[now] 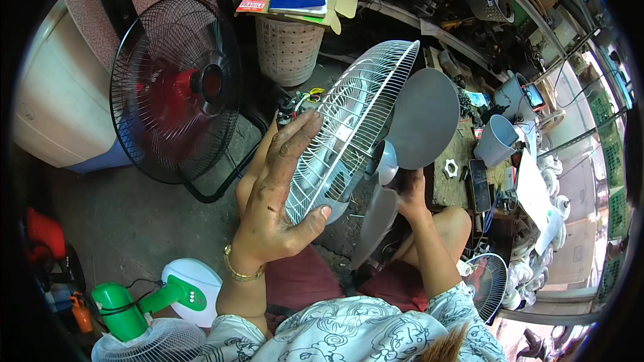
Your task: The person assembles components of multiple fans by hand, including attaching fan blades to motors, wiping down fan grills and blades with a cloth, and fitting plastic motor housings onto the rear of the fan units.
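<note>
The worn wooden table [448,192] at right carries a white star-edged ring [446,169], a dark phone [479,186] and a pale bucket [494,147] — the grey floor [121,228] bears a black-caged fan [211,81] and woven basket [288,53].

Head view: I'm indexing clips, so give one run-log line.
left hand: holds white fan guard | right hand: holds grey fan blades

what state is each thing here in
white fan guard, tilted
grey fan blades, uncovered
left hand, touching the guard, grip unclear
right hand, closed on the blades
black-and-red fan, guard fitted
green-and-white fan, guard fitted
grey-blue bucket, open-topped
cardboard box, flaps spread open
phone, screen dark
</note>
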Tool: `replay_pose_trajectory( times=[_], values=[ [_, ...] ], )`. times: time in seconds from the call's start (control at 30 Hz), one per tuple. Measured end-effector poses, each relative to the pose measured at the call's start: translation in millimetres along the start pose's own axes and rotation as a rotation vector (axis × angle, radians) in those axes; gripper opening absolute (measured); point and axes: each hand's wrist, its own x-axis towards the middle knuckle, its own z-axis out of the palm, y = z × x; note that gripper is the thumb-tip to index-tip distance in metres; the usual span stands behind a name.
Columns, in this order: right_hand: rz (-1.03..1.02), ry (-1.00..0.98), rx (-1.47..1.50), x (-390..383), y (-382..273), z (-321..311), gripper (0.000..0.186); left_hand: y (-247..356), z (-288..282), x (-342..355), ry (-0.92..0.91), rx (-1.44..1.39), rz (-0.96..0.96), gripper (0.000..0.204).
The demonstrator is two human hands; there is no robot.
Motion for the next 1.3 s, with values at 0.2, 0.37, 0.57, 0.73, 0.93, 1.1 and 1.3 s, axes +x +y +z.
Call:
replay_pose_trajectory(
  times=[0.2,0.37,0.57,0.73,0.93,1.1,1.3],
  values=[
    [-0.429,-0.132,-0.528,34.0,-55.8,-3.5,0.079,-7.6,0.1,2.3,0.008,-0.019,0.045,0.08],
    [-0.325,-0.183,-0.466,36.6,-40.9,1.3,0.077,-13.1,4.8,0.6,0.044,-0.186,-0.03,0.082],
    [-0.49,-0.187,-0.428,50.4,-40.9,17.7,0.07,-15.2,3.3,1.6,0.055,-0.2,-0.021,0.088],
    [-0.44,-0.152,-0.476,50.0,-45.3,12.1,0.072,-6.6,17.7,1.7,0.024,-0.295,-0.117,0.093],
    [-0.403,-0.07,-0.714,35.7,-67.2,6.3,0.063,7.2,10.6,-7.2,0.059,-0.235,-0.342,0.087],
    [-0.325,0.276,-0.403,-65.8,-83.7,-111.9,0.067,11.7,4.0,-23.0,0.117,0.157,-0.116,0.064],
    [0.503,1.227,-0.637,-313.3,7.5,-282.7,0.025,38.5,31.4,-38.2,0.134,0.49,0.301,0.06]
  ],
)
